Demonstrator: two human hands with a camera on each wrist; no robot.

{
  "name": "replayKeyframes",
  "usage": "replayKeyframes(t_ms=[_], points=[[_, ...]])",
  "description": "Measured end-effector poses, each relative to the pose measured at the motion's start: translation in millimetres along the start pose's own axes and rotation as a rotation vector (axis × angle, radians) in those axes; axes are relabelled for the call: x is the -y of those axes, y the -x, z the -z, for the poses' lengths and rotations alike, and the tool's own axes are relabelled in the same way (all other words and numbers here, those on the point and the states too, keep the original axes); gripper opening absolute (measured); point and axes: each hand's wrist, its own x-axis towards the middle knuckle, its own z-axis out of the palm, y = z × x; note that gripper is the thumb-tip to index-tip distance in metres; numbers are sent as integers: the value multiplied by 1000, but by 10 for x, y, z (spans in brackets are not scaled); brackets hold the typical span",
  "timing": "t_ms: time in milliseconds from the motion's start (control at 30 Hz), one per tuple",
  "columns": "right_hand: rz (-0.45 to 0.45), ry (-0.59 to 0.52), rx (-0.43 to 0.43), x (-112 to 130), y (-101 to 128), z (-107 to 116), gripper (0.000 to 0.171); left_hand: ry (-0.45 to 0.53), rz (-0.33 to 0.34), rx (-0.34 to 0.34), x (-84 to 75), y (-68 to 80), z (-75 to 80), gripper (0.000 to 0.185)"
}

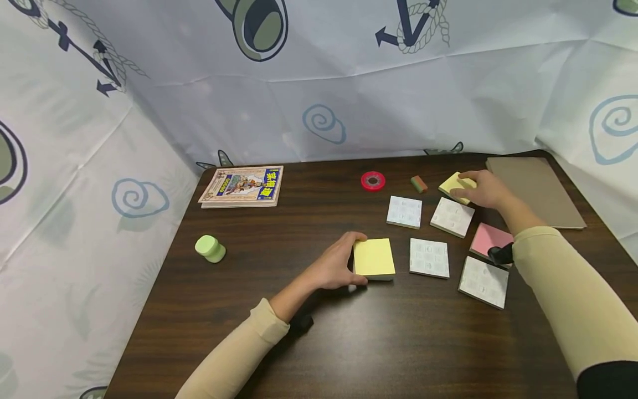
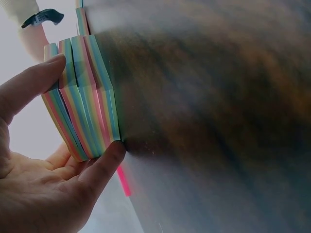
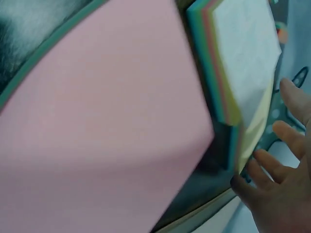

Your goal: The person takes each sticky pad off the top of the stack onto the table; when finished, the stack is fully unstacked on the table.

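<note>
My left hand grips a stack of sticky note pads with a yellow top, near the table's middle. In the left wrist view the stack shows striped, multicoloured edges, with thumb and fingers at opposite sides. At the back right, my right hand spans a yellow sticky note pad, which lies on the table. Its fingers are spread around that pad in the right wrist view; firm contact is unclear. A pink sticky note pad and a white-faced pad lie close by.
More white-faced pads lie between and beside the hands. Behind are a red disc and a small green-and-orange block. A grey-brown board lies far right. Books and a green cylinder are at left.
</note>
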Motion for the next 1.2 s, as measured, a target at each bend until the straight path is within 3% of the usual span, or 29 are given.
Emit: replayKeyframes(t_ms=[233,333,433,533,667,833,1200], points=[[29,116,-121,309,126,126,60,4,-1,-1,21,-14,-11,88],[28,141,-123,492,195,155,59,-1,4,-1,27,-21,-15,88],[91,124,-104,711,285,116,56,-1,6,2,26,-21,-17,89],[242,87,-67,961,401,-21,52,1,5,4,22,-21,-17,89],[468,50,47,1285,592,-313,55,9,7,7,18,-20,-10,88],[633,57,145,1554,807,-680,61,10,1,10,25,-20,-3,88],[673,31,79,1621,928,-1077,62,16,2,15,29,-23,-1,91]])
